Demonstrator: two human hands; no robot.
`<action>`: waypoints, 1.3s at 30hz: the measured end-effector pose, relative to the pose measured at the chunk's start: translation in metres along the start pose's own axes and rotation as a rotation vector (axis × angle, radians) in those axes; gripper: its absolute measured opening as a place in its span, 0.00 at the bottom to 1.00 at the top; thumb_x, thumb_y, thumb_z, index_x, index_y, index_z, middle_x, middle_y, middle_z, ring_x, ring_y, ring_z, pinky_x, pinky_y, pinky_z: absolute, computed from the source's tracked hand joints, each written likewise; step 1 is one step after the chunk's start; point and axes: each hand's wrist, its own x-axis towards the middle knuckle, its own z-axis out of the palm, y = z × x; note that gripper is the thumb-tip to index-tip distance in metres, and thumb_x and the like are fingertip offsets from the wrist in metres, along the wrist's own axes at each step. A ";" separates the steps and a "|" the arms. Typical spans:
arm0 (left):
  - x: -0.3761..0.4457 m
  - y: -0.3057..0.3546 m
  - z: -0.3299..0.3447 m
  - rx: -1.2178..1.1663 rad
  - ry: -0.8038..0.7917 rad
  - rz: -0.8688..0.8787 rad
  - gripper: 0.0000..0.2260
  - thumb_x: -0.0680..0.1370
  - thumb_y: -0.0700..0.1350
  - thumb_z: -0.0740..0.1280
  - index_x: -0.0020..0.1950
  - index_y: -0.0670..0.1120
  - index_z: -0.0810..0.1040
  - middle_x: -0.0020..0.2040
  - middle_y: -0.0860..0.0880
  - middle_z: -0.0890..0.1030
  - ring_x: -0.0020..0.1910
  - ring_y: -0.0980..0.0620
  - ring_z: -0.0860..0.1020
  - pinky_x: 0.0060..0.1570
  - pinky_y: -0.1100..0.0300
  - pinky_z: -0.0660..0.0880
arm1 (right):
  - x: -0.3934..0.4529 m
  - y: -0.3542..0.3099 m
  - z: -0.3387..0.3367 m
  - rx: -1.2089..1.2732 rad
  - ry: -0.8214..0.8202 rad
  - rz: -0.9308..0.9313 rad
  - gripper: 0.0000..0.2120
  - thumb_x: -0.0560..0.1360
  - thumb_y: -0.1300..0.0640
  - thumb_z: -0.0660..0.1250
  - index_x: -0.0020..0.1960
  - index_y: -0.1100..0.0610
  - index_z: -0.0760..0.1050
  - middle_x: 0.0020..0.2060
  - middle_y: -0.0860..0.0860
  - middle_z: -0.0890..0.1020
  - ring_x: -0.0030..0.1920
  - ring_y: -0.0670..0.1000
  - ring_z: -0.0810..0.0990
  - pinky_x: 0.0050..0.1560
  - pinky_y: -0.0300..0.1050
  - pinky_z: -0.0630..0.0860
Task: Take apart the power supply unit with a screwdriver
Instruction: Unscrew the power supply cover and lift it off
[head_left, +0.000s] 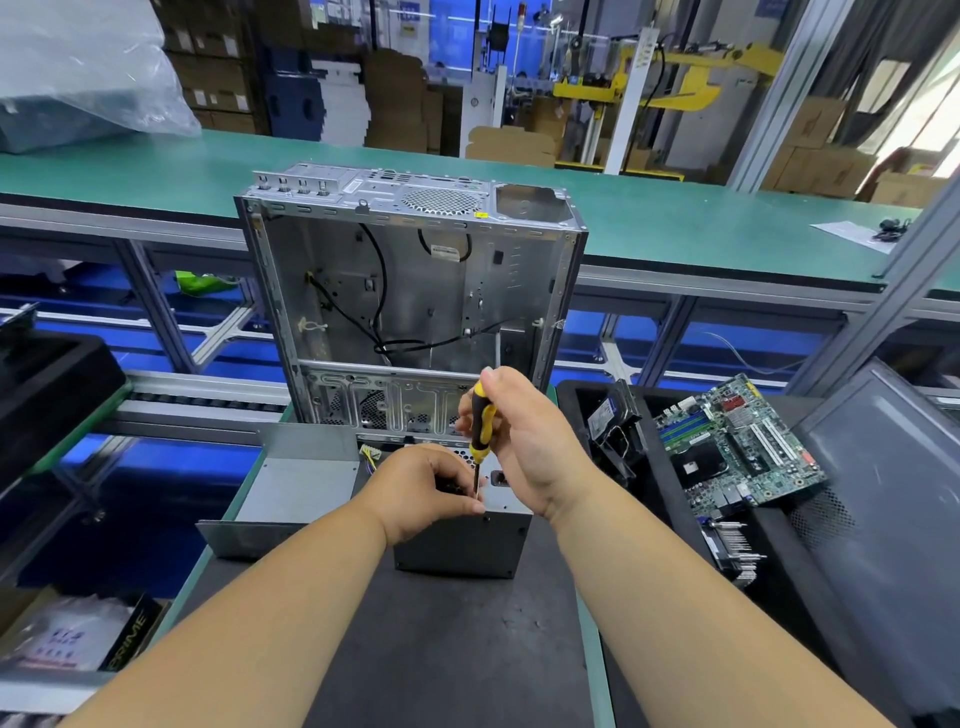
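With the right hand (524, 436) gripping the screwdriver (480, 434) and the left hand (423, 491) clamped on the power supply unit (462, 545), the tip beside the left fingers could slip off the screw and jab them

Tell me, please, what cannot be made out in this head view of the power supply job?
- Screwdriver tip and the screw: hidden behind the left hand.
- Power supply unit top face: mostly covered by both hands, the right hand included.
- Motherboard markings: too small.
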 end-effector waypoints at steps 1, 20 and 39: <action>0.000 0.001 0.000 0.007 0.006 0.002 0.10 0.67 0.44 0.81 0.33 0.57 0.83 0.41 0.56 0.84 0.49 0.54 0.84 0.56 0.49 0.79 | 0.000 -0.002 -0.001 -0.030 0.001 0.010 0.12 0.83 0.51 0.60 0.45 0.57 0.72 0.38 0.51 0.79 0.42 0.52 0.78 0.50 0.46 0.75; 0.000 0.002 0.000 -0.003 0.027 -0.007 0.12 0.66 0.43 0.81 0.32 0.57 0.83 0.41 0.55 0.84 0.48 0.55 0.83 0.55 0.55 0.79 | 0.001 0.002 0.003 0.093 -0.036 0.002 0.10 0.78 0.50 0.61 0.44 0.56 0.67 0.32 0.49 0.74 0.35 0.50 0.70 0.41 0.42 0.69; 0.001 0.000 0.000 0.009 0.018 0.004 0.11 0.66 0.43 0.81 0.32 0.56 0.82 0.39 0.58 0.83 0.42 0.60 0.81 0.44 0.72 0.73 | 0.005 0.006 0.011 0.095 -0.024 -0.004 0.15 0.79 0.47 0.60 0.42 0.56 0.74 0.29 0.48 0.71 0.31 0.47 0.67 0.36 0.40 0.66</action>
